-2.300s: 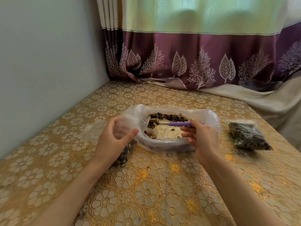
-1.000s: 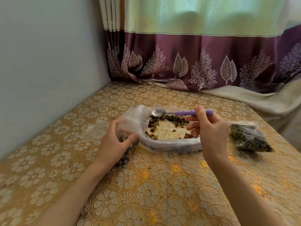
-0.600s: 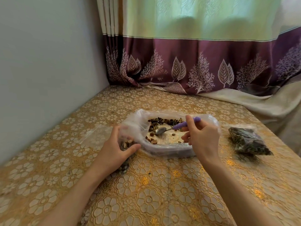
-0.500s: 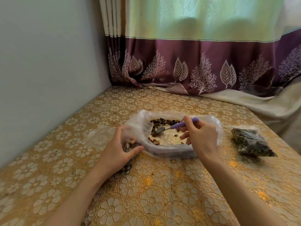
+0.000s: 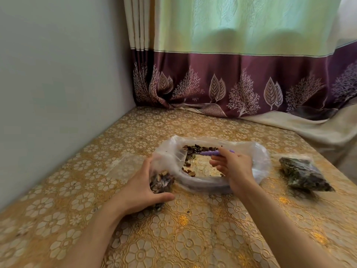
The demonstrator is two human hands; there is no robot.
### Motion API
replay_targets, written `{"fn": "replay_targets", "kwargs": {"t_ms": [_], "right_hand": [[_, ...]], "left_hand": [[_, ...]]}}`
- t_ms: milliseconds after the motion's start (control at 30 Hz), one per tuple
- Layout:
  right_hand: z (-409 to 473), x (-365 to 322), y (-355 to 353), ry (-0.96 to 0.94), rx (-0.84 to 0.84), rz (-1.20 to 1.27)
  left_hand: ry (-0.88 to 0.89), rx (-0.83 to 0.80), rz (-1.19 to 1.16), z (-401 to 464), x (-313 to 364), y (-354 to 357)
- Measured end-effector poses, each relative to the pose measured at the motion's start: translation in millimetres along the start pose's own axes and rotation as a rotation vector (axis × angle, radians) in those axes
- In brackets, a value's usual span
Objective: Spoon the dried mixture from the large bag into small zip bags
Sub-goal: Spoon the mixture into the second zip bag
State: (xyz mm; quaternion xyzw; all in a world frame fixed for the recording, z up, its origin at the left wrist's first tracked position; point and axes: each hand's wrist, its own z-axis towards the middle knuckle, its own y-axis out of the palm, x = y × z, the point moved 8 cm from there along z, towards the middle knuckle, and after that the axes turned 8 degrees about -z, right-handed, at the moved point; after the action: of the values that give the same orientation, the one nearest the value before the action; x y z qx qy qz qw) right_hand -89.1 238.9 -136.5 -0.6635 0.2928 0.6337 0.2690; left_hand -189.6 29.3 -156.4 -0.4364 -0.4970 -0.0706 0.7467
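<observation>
The right hand (image 5: 233, 167) is pinching the purple spoon (image 5: 210, 153) over the large bag (image 5: 258, 159) on the worktop (image 5: 193, 238), its handle running left toward the bowl. The left hand (image 5: 141, 188) is gripping the part-filled zip bag (image 5: 161, 181), just left of the large bag and nearer the spoon's bowl.

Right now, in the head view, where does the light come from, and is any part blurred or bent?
Head view: daylight glows through the pale curtain behind the table; wide-angle lens bends the wall and table edges; the filled zip bag at right looks slightly smeared; both hands are fairly sharp.
</observation>
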Motion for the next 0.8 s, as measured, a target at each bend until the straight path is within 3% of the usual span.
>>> {"fn": "replay_targets", "kwargs": {"t_ms": [433,800], "right_hand": [[-1.6,-14.9,-30.2,-0.039,0.152,0.157],[-25.4,-64.9,-8.3,-0.257,-0.035,0.117]], "left_hand": [[-0.036,0.280,0.093,1.0,-7.7,-14.2],[-0.052,0.243,0.047,2.7,-9.4,-13.5]]}}
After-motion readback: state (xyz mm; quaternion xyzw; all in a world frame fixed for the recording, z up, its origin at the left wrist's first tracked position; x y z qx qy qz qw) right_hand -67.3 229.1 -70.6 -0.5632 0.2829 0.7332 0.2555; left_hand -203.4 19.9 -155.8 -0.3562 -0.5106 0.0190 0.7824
